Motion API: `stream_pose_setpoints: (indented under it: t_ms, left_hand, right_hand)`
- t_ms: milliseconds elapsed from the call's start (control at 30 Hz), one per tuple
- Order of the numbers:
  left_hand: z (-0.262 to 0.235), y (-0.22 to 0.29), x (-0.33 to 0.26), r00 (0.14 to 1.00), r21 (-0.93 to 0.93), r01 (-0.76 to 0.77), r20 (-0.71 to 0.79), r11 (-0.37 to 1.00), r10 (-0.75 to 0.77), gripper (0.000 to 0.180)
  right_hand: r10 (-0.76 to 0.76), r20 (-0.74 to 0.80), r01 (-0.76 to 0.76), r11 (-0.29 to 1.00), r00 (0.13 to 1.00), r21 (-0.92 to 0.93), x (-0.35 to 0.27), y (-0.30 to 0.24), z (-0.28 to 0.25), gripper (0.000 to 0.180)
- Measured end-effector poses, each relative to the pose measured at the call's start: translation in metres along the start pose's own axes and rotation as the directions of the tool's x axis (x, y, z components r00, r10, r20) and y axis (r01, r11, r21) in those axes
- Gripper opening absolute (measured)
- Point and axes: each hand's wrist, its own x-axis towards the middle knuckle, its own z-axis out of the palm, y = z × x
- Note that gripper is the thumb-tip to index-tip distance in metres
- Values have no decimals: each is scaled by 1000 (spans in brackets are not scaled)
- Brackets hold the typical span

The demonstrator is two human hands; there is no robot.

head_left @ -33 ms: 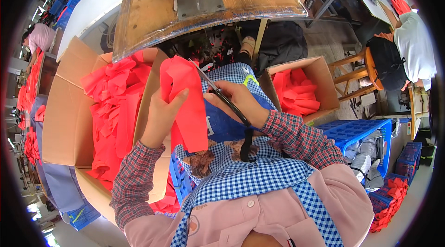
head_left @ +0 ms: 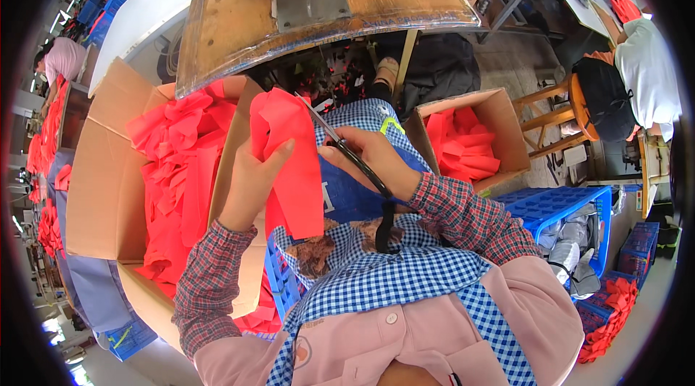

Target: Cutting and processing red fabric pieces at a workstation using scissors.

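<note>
My left hand [head_left: 250,185] is closed on a bright red fabric piece [head_left: 295,187], its thumb lying over the front. The cloth hangs down over my lap, its upper end folded into a loop. In my right hand [head_left: 380,158] is a pair of scissors [head_left: 360,170] with black handles. Their narrow metal blades point up and left, beside the upper right edge of the red cloth. Whether the blade tips touch the cloth, I cannot tell. Part of the scissors' grip is hidden by my fingers.
A large cardboard box [head_left: 105,190] heaped with red pieces stands at my left. A smaller carton [head_left: 510,136] with red pieces is at the right. Ahead is a worn wooden table [head_left: 239,31]; a blue crate [head_left: 539,205] sits by my right elbow. A person [head_left: 648,67] is at the far right.
</note>
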Motion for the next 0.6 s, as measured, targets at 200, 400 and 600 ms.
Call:
stream_pose_setpoints:
  t_ms: [200,400,600]
  left_hand:
    - [-8,-5,3,992,102,86,78,991,-95,26]
    - [-7,-4,6,986,153,84,127,985,-104,27]
    - [-9,-4,13,977,139,115,162,984,-137,26]
  right_hand:
    - [-49,-26,50,998,998,37,-2,3,2,43]
    - [-9,0,9,1000,1000,-9,-2,4,-3,41]
    - [50,39,-51,999,998,12,-5,10,-4,36]
